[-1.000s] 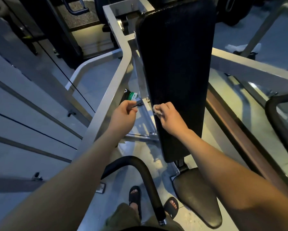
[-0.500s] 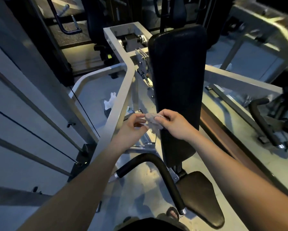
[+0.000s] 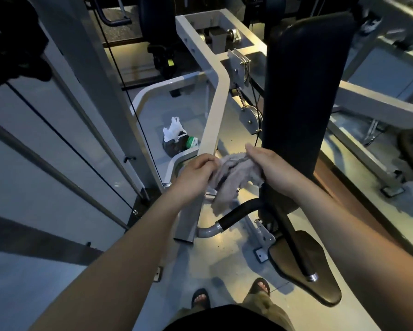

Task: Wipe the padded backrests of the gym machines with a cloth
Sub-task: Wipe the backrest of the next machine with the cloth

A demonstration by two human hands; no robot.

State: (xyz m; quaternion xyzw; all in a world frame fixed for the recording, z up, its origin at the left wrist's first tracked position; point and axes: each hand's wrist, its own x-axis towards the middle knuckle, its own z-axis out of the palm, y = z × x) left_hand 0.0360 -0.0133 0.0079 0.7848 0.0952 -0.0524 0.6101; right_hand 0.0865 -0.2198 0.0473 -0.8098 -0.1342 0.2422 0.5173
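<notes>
Far left, pale wall panels (image 3: 33,163) run past, with a thin black cable (image 3: 69,145) stretched across them. On the floor (image 3: 227,256) beyond, inside the curved rail of the machine's frame, sits a knotted white plastic bag (image 3: 173,130) with a green-topped container (image 3: 192,141) just beside it. A white frame bar (image 3: 216,111) slants down from the top of the machine toward the hands.

The left hand (image 3: 196,174) has its fingers (image 3: 206,161) curled in, pinching one end of a crumpled grey cloth (image 3: 227,180). The cloth is bunched in the air between the two hands, just left of the pad. Its loose tail hangs down toward a black curved handle (image 3: 239,211). The right hand (image 3: 271,168) grips the other end, with the thumb lying along the top of the fabric and the other fingers wrapped under it, out of sight.

A pulley (image 3: 251,115) hangs between the frame bar and the tall black backrest (image 3: 303,91). The backrest stands upright, its lower left edge behind the right wrist; whether the hand touches the padding I can't tell. Below, the handle's bar crosses over the dark seat (image 3: 306,268). At the bottom edge, the person's sandalled feet (image 3: 200,298) stand on the floor.
</notes>
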